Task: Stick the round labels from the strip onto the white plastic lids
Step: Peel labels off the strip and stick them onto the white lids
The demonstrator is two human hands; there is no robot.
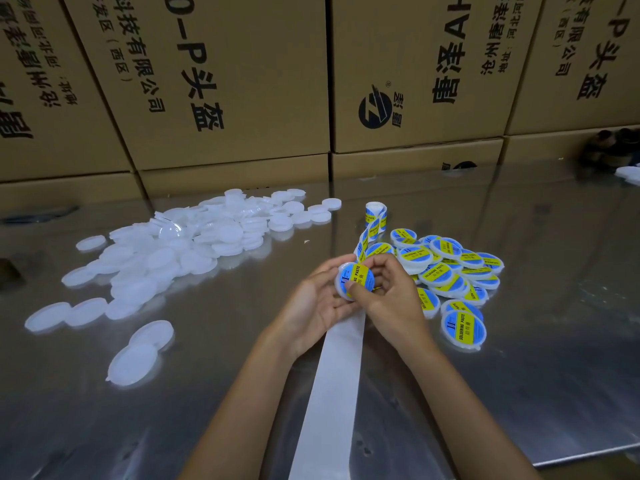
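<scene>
Both hands meet above the bench [519,393]: the left hand [317,303] cups a white lid [356,280] bearing a blue-yellow label, while the right hand [389,294] curls round its right edge, thumb pressing its face.

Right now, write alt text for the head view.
Both hands, left hand and right hand, hold a white lid bearing a blue-yellow label over a metal table. Plain lids lie left, labelled lids right.
</scene>
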